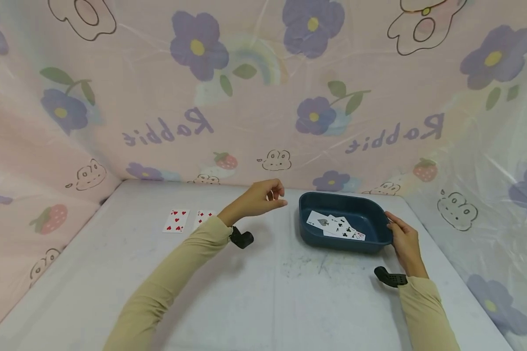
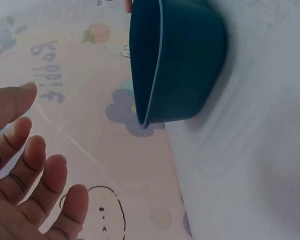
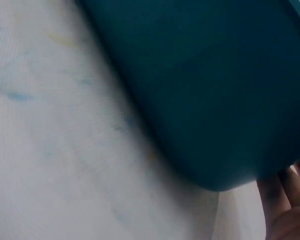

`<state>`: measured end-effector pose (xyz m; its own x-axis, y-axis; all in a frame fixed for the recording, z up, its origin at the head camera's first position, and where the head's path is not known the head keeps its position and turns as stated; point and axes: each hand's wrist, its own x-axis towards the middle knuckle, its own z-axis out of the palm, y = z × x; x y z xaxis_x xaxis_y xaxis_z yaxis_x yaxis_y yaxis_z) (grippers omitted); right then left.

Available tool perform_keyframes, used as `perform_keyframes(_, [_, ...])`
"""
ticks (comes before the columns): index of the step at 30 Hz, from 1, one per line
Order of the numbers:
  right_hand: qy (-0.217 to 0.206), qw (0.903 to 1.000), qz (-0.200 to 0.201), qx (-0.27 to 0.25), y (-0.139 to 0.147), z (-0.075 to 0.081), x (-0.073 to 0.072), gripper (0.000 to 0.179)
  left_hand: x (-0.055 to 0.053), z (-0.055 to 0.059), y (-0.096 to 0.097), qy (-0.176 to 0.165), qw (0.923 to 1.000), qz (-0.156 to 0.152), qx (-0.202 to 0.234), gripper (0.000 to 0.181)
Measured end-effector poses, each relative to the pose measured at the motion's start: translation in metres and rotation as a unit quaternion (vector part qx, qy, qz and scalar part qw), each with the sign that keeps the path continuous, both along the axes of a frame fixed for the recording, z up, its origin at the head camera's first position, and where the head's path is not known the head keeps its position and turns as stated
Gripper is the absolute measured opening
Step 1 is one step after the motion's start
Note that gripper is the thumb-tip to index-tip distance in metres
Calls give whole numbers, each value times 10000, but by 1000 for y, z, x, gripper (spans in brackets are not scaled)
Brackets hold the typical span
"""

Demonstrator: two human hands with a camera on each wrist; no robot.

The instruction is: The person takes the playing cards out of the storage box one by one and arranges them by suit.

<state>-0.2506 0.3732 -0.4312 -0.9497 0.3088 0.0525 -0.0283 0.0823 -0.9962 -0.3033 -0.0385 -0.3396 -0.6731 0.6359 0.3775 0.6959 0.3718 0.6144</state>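
Observation:
A dark blue plastic basin (image 1: pixel 344 246) stands on the table's right half, with several playing cards (image 1: pixel 334 225) lying loosely overlapped inside; an ace of spades is on the left. My right hand (image 1: pixel 406 241) grips the basin's right end at the rim; its fingers (image 3: pixel 275 200) show against the wall in the right wrist view. To the left of the basin, my left hand (image 1: pixel 261 197) hovers over the table with loosely bent fingers and holds nothing. A five of hearts (image 1: pixel 176 221) lies face up at left. Beside it is a diamond card (image 1: pixel 203 217), partly hidden by the left forearm.
The table (image 1: pixel 246 302) has a white cover with faint smudges in front of the basin. A pink patterned curtain (image 1: pixel 254 122) rises behind and along both sides. Each wrist wears a black camera mount (image 1: pixel 241 238).

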Motion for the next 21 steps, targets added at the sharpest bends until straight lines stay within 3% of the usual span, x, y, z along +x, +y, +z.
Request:
perform_keyframes(11, [-80,9999,-74,-41,0,-1,-2,46,-5,5,39,619,9954,-297,-668,21])
perform_keyframes(21, [-111,9999,15,85,1,0,-1,47,-11,10,71,471,9882,-334,-1417,23])
